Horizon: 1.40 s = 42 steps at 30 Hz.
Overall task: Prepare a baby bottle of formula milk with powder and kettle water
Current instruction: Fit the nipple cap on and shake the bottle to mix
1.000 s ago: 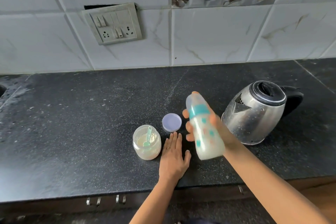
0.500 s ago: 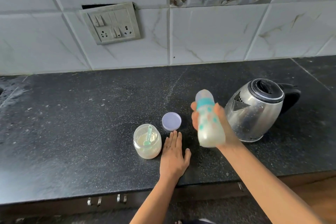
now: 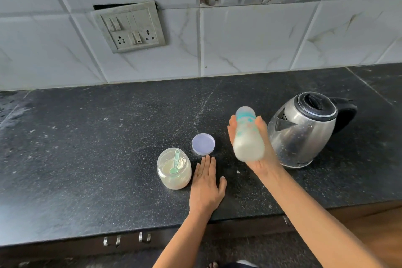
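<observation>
My right hand (image 3: 262, 154) grips a capped baby bottle (image 3: 248, 135) with a teal ring, held in the air above the black counter (image 3: 87, 159). The bottle holds milky white liquid and looks motion-blurred. My left hand (image 3: 205, 187) lies flat on the counter, fingers together, holding nothing. Just left of it stands an open clear jar of formula powder (image 3: 174, 168) with a green scoop (image 3: 175, 161) inside. The jar's lilac lid (image 3: 203, 144) lies beyond my left fingertips. A steel kettle (image 3: 304, 129) with a black lid and handle stands right of the bottle.
A tiled wall with a switch and socket panel (image 3: 130, 27) runs behind the counter. The counter's front edge lies below my left wrist, with drawer handles (image 3: 126, 239) under it. Wet patches mark the counter's far left.
The bottle in my right hand has moved up and away from me, toward the kettle, and looks blurred by motion. My left hand stays flat on the counter.
</observation>
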Motion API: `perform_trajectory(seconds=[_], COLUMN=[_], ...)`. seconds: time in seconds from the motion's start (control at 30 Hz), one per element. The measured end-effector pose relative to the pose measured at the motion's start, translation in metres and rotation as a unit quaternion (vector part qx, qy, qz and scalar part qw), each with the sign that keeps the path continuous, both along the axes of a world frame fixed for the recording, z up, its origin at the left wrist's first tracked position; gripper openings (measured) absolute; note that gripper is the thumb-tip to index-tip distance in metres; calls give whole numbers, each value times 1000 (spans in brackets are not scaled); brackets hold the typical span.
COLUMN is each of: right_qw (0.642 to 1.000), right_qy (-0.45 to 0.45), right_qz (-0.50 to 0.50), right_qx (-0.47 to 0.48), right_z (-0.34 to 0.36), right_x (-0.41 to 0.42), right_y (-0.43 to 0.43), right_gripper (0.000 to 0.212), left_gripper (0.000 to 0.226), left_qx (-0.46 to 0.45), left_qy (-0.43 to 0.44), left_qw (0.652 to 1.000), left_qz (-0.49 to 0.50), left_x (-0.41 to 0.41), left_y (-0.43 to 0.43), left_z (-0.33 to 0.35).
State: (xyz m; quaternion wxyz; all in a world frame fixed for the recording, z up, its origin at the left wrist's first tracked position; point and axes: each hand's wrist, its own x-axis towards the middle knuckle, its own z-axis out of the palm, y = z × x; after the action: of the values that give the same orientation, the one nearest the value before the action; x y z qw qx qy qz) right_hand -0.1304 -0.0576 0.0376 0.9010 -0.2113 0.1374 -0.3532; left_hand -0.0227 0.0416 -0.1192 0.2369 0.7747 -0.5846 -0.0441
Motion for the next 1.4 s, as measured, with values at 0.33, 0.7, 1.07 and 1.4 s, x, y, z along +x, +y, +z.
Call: perform_trajectory(seconds=[0.33,0.7,1.07,1.4], right_qw=[986,970,996,988], right_qy=[33,45,44,141], right_qz=[12,56,-36,-52], right_qx=[-162,-231,-74,-24], right_z=[5,7,1,-3], right_x=[-1,0,13,10], right_y=[4,3,10,8], right_gripper=[88,80,96,50], left_gripper=[65,65,63,62], left_qx=[-12,-16,-28,-14], left_qy=[10,19,20,13], left_qw=[1000,1000,999,1000], left_qz=[-8,-6,11,10], left_x=[0,1,-1,-1], left_y=[0,-1,-1,-2], left_z=[-2,-4,-2,-4])
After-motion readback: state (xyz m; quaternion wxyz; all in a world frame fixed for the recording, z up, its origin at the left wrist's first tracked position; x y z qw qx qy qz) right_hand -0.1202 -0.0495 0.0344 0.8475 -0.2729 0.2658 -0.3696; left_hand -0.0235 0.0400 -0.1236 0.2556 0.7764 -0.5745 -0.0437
